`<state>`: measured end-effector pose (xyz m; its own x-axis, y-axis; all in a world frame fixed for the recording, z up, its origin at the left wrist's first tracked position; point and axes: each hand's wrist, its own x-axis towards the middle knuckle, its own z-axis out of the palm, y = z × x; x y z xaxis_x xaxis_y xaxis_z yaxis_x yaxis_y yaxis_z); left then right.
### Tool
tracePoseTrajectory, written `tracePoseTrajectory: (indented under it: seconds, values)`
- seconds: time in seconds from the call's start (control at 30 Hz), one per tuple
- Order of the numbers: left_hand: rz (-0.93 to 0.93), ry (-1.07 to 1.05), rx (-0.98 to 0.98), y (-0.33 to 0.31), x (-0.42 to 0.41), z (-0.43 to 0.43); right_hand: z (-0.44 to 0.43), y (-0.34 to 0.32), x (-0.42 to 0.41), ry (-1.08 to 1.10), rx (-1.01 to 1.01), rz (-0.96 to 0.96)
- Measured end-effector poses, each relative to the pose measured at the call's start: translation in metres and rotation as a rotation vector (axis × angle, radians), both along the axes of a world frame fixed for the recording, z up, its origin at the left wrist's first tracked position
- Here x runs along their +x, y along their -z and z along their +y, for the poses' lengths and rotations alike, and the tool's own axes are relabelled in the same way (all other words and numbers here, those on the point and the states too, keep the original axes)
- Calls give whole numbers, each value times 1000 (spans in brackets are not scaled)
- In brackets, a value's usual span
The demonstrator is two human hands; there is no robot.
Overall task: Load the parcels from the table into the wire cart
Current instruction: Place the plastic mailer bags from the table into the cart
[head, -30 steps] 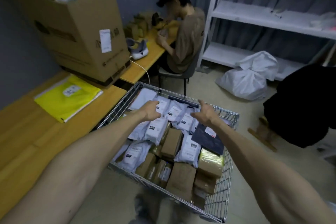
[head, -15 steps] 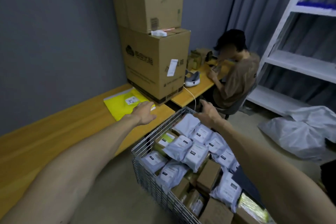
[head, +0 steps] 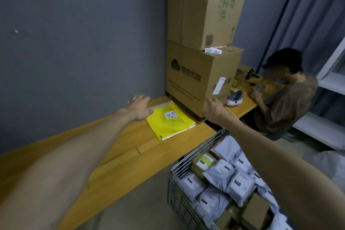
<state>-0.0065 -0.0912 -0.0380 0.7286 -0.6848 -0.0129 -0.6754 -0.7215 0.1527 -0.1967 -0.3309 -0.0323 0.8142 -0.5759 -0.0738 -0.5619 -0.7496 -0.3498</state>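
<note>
1. My left hand [head: 139, 106], spread and empty, hovers at the yellow parcel's [head: 170, 121] 10 o'clock corner. My right hand [head: 214, 111], open and empty, hangs at its 2 o'clock.
2. The parcel lies flat on the table [head: 121, 155], against the cardboard box [head: 196, 84].
3. I'd slide it clear, pinch both edges, then swing to the wire cart [head: 177, 188] at 5 o'clock.

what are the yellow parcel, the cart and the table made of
Yellow parcel: likely glossy plastic film; flat, thin, with sheen. Wire cart: silvery metal, an open grid of thin rods. Table: wood or wood-look laminate, matte orange-brown with plank seams; cannot tell which.
</note>
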Motion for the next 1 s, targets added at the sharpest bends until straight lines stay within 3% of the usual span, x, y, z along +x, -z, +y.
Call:
tracePoseTrajectory:
  seconds: [0.3,0.67,1.0]
  values:
    - [22,-74,115,4,52,13,-17,14,75,-109,-91,97]
    - [43,-112,139,22,128,-71,-97,33,178,-244,-105,123]
    - [134,-143,169,99,158,-113,-162,104,220,-272,-65,227]
